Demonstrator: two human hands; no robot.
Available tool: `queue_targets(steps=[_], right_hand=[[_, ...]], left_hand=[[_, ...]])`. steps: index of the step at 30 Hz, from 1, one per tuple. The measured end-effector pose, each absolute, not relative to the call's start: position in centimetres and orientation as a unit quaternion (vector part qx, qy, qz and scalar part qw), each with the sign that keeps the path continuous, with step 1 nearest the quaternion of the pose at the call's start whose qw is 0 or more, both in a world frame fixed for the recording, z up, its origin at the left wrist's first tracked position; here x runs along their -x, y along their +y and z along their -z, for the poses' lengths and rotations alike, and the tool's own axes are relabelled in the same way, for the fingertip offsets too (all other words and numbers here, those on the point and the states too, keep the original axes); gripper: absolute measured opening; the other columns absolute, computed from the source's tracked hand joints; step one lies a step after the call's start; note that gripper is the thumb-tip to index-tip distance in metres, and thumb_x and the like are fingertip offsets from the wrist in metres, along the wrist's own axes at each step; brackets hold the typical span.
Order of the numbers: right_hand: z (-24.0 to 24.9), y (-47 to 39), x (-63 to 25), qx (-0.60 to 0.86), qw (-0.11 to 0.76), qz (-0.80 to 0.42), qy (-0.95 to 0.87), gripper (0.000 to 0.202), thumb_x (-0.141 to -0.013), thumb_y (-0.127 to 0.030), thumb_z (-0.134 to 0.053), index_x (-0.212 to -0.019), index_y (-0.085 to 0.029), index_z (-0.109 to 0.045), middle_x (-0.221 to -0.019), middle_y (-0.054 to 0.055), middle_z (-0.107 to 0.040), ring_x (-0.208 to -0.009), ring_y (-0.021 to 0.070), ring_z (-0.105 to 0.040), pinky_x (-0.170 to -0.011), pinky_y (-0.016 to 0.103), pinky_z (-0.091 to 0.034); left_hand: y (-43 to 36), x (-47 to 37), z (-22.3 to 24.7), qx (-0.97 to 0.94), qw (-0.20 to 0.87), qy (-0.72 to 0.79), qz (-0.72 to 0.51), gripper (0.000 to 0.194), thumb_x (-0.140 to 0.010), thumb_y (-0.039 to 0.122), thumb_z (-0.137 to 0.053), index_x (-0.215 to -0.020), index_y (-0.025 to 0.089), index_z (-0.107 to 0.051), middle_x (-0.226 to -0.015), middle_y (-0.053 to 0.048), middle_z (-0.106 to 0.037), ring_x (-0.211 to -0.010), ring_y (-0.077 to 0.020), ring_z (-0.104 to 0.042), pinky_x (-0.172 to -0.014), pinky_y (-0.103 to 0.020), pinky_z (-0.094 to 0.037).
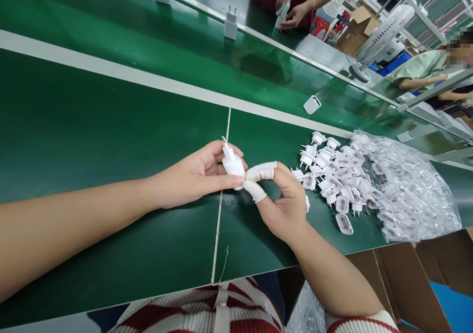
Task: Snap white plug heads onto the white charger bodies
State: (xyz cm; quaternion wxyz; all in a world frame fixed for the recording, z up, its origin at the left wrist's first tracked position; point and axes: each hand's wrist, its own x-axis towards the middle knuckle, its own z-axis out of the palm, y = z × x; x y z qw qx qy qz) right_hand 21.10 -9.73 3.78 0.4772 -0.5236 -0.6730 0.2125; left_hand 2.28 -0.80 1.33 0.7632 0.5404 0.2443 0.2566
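A white two-pin plug charger (233, 165) is held above the green table, its pins tilted up and away from me. My left hand (199, 173) is closed around it, with the thumb along its lower edge. White finger cots cover the thumb and forefinger of my right hand (283, 200). Those two fingertips pinch together at the charger's lower right edge; whatever small part lies between them is hidden. Just right of that hand lies a loose heap of white plug caps (332, 170), some with pins up, others showing their hollow side.
A clear plastic bag (417, 200) full of white plug parts lies at the right. Beyond a white strip runs a green belt (148, 72) bearing a white housing (312, 105) and an upright charger (230, 23). Across it, a co-worker's hands (288, 15) hold a white piece. Cardboard boxes (402, 283) stand below the table edge.
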Motion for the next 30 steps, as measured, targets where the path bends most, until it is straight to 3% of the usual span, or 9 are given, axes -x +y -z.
queue_targets(steps=[4, 9, 23, 27, 30], right_hand=[[-3.69, -9.60, -21.24, 0.542, 0.516, -0.360, -0.558, 0.006, -0.087, -0.025, -0.076, -0.085, -0.024, -0.071, -0.092, 0.002, -0.073, -0.085, 0.0168, -0.070, -0.081, 0.034, -0.061], [-3.68, -9.37, -21.73, 0.541, 0.526, -0.494, -0.432, 0.017, -0.082, -0.036, -0.083, -0.087, -0.023, -0.073, -0.093, 0.001, -0.076, -0.089, 0.0186, -0.075, -0.091, 0.038, -0.063], [-4.20, -9.94, -21.45, 0.481, 0.543, -0.497, -0.476, 0.015, -0.080, -0.033, -0.086, -0.084, -0.024, -0.074, -0.112, 0.005, -0.081, -0.105, 0.0245, -0.078, -0.102, 0.048, -0.062], [-4.52, -10.24, -21.46, 0.411, 0.522, -0.532, -0.524, 0.016, -0.082, -0.036, -0.085, -0.089, -0.026, -0.075, -0.114, 0.005, -0.081, -0.102, 0.0250, -0.079, -0.096, 0.049, -0.065], [-4.33, -9.88, -21.91, 0.447, 0.570, -0.495, -0.480, 0.016, -0.085, -0.039, -0.082, -0.093, -0.027, -0.075, -0.106, 0.003, -0.081, -0.091, 0.0217, -0.080, -0.085, 0.041, -0.068]], left_hand=[[-0.58, -2.14, -1.41, -0.508, 0.792, 0.233, -0.246, 0.043, -0.082, 0.022, -0.086, -0.116, 0.023, -0.060, -0.116, -0.004, -0.072, -0.109, -0.0197, -0.070, -0.093, -0.028, -0.059], [-0.07, -1.69, -1.61, -0.467, 0.831, 0.214, -0.211, 0.051, -0.076, 0.024, -0.091, -0.119, 0.024, -0.063, -0.123, -0.006, -0.072, -0.116, -0.0241, -0.069, -0.096, -0.032, -0.059], [0.06, -1.55, -1.76, -0.447, 0.846, 0.209, -0.202, 0.046, -0.077, 0.021, -0.090, -0.116, 0.024, -0.067, -0.112, -0.003, -0.073, -0.108, -0.0203, -0.070, -0.092, -0.029, -0.060], [0.10, -1.73, -1.79, -0.457, 0.836, 0.210, -0.219, 0.049, -0.075, 0.022, -0.091, -0.117, 0.024, -0.065, -0.122, -0.006, -0.074, -0.111, -0.0240, -0.071, -0.097, -0.036, -0.061], [0.15, -1.79, -1.82, -0.462, 0.832, 0.213, -0.220, 0.048, -0.076, 0.022, -0.092, -0.116, 0.024, -0.065, -0.118, -0.005, -0.075, -0.109, -0.0213, -0.072, -0.094, -0.032, -0.061]])
